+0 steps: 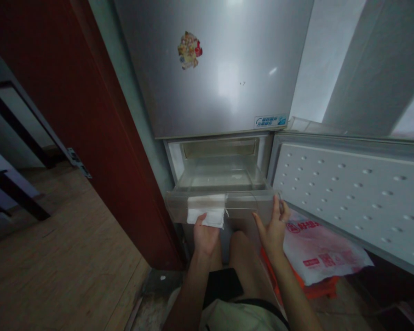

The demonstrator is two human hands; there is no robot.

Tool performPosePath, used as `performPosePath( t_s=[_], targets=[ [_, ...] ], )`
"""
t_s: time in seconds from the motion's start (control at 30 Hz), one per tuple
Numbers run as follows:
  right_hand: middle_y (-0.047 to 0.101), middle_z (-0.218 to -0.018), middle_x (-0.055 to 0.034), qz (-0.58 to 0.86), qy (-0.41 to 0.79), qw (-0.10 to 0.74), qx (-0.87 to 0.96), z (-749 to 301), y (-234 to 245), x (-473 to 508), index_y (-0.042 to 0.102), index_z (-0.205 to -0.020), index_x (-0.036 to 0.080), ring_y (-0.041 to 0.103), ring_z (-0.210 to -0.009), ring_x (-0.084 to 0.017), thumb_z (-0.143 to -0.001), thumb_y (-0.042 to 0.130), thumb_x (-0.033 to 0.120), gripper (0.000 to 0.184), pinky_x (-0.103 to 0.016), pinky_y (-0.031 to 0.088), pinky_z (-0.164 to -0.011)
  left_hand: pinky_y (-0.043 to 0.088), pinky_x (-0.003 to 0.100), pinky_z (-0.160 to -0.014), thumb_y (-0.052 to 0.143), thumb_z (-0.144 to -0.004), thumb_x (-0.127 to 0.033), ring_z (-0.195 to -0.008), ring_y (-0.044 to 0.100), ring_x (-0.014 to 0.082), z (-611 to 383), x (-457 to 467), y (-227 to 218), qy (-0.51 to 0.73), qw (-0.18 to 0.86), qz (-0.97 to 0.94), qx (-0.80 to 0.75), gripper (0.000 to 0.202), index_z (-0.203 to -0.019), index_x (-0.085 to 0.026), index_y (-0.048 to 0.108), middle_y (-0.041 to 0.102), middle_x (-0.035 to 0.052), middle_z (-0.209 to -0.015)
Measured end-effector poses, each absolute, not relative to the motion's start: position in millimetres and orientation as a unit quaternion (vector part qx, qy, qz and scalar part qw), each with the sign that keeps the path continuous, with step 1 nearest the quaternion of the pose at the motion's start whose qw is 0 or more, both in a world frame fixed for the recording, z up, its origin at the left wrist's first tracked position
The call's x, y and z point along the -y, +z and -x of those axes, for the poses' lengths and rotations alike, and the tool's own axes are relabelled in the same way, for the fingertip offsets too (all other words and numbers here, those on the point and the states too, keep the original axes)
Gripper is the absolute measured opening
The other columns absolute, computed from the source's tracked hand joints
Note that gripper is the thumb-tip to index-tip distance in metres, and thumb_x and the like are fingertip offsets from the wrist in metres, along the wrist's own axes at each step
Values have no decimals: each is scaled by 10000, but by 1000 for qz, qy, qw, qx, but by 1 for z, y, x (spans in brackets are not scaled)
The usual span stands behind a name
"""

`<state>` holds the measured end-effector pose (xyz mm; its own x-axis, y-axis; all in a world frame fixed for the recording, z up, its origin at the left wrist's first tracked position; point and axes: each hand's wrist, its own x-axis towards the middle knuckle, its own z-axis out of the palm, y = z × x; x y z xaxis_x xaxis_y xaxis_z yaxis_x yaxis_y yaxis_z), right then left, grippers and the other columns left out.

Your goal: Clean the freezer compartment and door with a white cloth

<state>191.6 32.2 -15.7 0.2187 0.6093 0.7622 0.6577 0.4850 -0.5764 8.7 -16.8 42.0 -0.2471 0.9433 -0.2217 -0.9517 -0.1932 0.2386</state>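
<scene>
A clear plastic drawer (241,201) is pulled partly out of the lower compartment of a silver fridge (214,82). My left hand (206,236) grips a folded white cloth (207,207), thumb on top, at the left part of the drawer's front panel. The fingers beneath the cloth are hidden. My right hand (272,227) is at the drawer's right front corner, its fingers curled over the edge and its thumb apart against the front. Inside, the drawer floor shows a small pale patch.
The lower fridge door (345,184) stands swung out to the right. Below it, a white and red plastic bag (320,248) rests on an orange stool (319,288). A dark red door frame (113,138) rises close on the left. A black phone-like slab (224,286) lies on my lap.
</scene>
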Motion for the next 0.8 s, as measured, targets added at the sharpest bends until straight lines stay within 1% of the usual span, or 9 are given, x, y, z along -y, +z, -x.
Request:
performPosePath(
  t_s=[0.1,0.2,0.3,0.47,0.57,0.63,0.73,0.8],
  targets=[
    [279,-1479,-169,507,-13,592,626,-192,-16,-32,182,-1563,268,305,-1405,-349,-906,529,550,795,-587,352,-1098,588,279,-815,350,-959,-28,-863,764,184,-11,13,41,767,617,10,-176,469,-1388,-84,530,776,119,-1072],
    [272,-1483,-172,507,-12,592,626,-192,-16,-31,178,-1564,265,297,-1409,-353,-908,519,560,795,-597,346,-1099,595,273,-791,374,-950,-5,-847,766,183,-9,13,38,766,616,3,-184,466,-1381,-87,531,788,107,-1010],
    [277,-1478,-171,507,-13,592,626,-193,-16,-32,181,-1563,266,301,-1403,-349,-903,526,567,804,-595,341,-1102,596,275,-797,391,-937,13,-844,768,183,-4,14,33,767,611,-4,-195,477,-1379,-95,531,792,96,-989],
    [284,-1482,-168,506,-13,595,625,-194,-16,-33,188,-1563,264,303,-1402,-339,-899,532,570,807,-582,338,-1111,595,285,-796,388,-952,-17,-833,768,190,1,15,22,767,609,11,-200,471,-1399,-96,515,795,100,-973],
    [278,-1487,-168,508,-11,593,624,-193,-16,-32,183,-1563,266,307,-1402,-345,-903,525,566,802,-588,346,-1104,586,289,-837,397,-944,-9,-848,767,185,7,14,17,764,610,5,-210,484,-1399,-116,521,793,93,-1001],
    [277,-1486,-168,507,-13,593,625,-193,-15,-32,188,-1562,264,310,-1401,-347,-905,524,560,795,-590,346,-1104,586,300,-857,408,-939,-4,-873,765,188,12,14,16,765,606,-8,-218,482,-1386,-132,535,790,89,-1017],
    [281,-1480,-171,507,-15,592,626,-193,-14,-31,189,-1562,263,307,-1398,-348,-905,523,561,795,-594,344,-1102,598,303,-843,424,-943,-1,-880,765,193,18,13,14,757,609,-22,-236,447,-1353,-119,556,789,96,-1007],
    [280,-1478,-174,510,-15,590,626,-193,-14,-31,185,-1561,264,304,-1398,-351,-906,513,567,794,-600,348,-1094,599,301,-861,445,-937,11,-886,764,190,20,11,10,754,609,-37,-242,443,-1343,-122,563,785,99,-1026]
  ],
)
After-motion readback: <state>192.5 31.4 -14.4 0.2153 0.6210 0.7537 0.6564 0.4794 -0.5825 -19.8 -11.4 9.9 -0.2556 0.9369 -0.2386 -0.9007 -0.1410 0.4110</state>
